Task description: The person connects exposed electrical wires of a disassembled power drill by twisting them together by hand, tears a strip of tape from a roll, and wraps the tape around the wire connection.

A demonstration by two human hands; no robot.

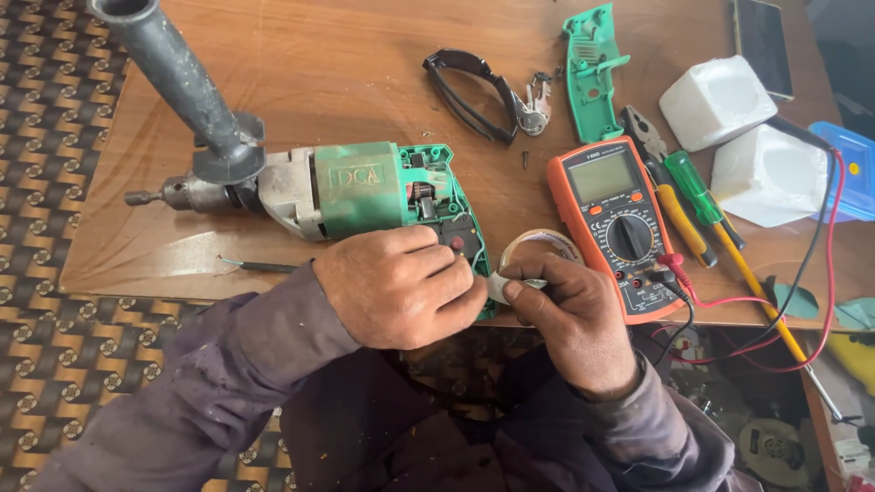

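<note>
An opened green drill (355,187) lies on the desk (365,64), chuck pointing left. The left hand (396,287) is curled over its handle end. Just beside it, the right hand (570,314) pinches a tape roll (538,251). An orange meter (615,223) lies right of the tape.

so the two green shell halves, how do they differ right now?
The drill body keeps its half on, lying by the left hand with motor and wiring exposed inside. The loose cover lies apart at the table's far side, empty, away from both hands. The right hand holds a tape roll. Both are the same green plastic.
</note>
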